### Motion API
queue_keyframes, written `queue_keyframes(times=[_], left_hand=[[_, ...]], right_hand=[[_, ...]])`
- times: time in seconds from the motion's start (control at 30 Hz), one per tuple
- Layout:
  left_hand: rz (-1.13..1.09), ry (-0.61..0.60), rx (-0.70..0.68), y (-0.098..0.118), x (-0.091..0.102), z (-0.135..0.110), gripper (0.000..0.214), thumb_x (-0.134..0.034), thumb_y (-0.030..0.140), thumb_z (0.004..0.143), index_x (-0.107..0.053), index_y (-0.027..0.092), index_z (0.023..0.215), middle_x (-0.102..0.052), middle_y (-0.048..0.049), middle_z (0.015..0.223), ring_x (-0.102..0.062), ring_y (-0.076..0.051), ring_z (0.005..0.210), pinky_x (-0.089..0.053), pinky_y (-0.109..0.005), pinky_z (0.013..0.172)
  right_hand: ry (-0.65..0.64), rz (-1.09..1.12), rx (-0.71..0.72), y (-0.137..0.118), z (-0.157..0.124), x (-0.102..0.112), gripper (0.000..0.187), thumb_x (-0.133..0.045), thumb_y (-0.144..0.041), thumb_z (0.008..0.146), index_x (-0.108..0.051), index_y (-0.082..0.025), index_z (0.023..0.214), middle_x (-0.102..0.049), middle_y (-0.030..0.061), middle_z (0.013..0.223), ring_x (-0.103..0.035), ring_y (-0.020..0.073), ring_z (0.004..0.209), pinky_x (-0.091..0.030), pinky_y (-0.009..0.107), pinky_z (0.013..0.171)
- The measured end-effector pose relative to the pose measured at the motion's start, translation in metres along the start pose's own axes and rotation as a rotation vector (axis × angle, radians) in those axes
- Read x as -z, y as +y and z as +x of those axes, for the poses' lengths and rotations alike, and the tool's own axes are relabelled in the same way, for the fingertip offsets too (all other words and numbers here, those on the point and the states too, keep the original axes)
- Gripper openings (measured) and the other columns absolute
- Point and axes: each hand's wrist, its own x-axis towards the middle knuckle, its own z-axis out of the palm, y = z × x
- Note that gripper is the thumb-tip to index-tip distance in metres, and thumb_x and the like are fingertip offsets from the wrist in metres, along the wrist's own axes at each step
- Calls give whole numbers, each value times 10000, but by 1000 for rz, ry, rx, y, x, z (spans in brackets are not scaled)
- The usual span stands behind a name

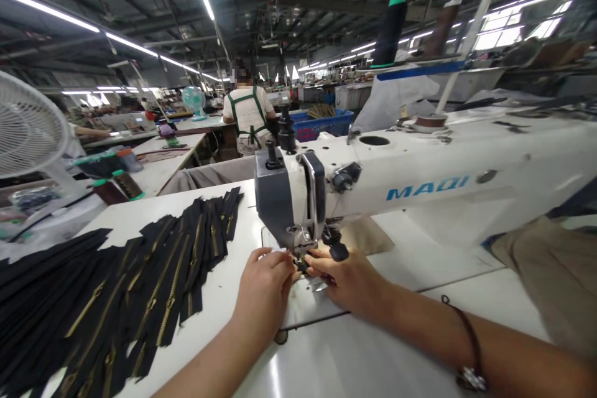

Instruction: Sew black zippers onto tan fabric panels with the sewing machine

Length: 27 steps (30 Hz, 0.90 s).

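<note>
Both hands are at the needle area of a white sewing machine [420,189]. My left hand [265,283] is closed just left of the presser foot, thumb and fingers pressed together. From the other side my right hand [352,280] reaches in, its fingers pinched close to the needle. A small dark piece [301,264] shows between the fingertips; what it is cannot be made out. Behind my right hand a beige cloth piece [368,236] lies flat on the machine bed. Black zippers [172,267] with brass-coloured teeth lie spread out in a pile to the left.
A white fan [28,127] stands at the far left, near thread cones [125,183]. More cones [390,31] stand above the machine. Beige cloth [545,280] hangs at the right. Farther off, a person [247,106] with green straps faces away, beside a blue basket [326,124].
</note>
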Motion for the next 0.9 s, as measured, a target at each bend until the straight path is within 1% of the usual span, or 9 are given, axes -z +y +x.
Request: queue_keyframes(times=[0.13,0.3,0.47,0.53,0.63,0.77,0.9], left_hand=[[7,43,42,1,-2,1,109,-615,83,800,-644,184,773,-718,-20,840,-650,-192,746,-488,-372,793],[7,39,52,0,-4,0,123,-645,59,767,-638,179,742,-718,-9,827,-642,-189,732,-485,-360,776],[13,-28,30,-5,-1,2,114,-617,78,795,-642,184,762,-715,-8,827,-649,-177,729,-465,-378,831],[8,-49,21,-6,0,4,117,-609,79,798,-636,187,760,-716,-7,834,-654,-175,741,-458,-384,849],[8,-47,27,-6,1,4,132,-576,82,817,-634,192,773,-716,-13,859,-657,-176,759,-451,-394,865],[31,-38,51,-4,0,3,127,-569,99,824,-637,189,766,-711,-20,835,-655,-183,741,-454,-401,851],[66,-6,69,-2,-2,3,135,-572,71,803,-634,186,767,-706,-21,816,-649,-191,731,-460,-407,833]], right_hand=[[58,5,39,7,1,-9,245,-487,-110,817,-687,-179,942,-700,75,863,-658,188,788,-495,259,721],[55,-39,55,10,0,-12,245,-500,-124,815,-693,-209,939,-700,65,835,-653,181,762,-504,255,719],[52,-83,74,12,1,-12,276,-523,-114,796,-689,-199,999,-707,69,867,-661,184,784,-506,259,735],[35,-90,71,12,3,-11,247,-534,-117,792,-692,-196,965,-707,67,880,-662,182,795,-501,250,732],[20,-96,49,10,5,-9,193,-544,-131,794,-693,-197,897,-707,62,891,-662,177,799,-494,240,724],[24,-107,21,8,5,-9,206,-534,-127,795,-692,-199,905,-708,59,877,-661,175,783,-483,244,710],[43,-116,15,7,6,-10,219,-504,-119,807,-692,-198,885,-708,52,854,-661,173,755,-471,237,666]])
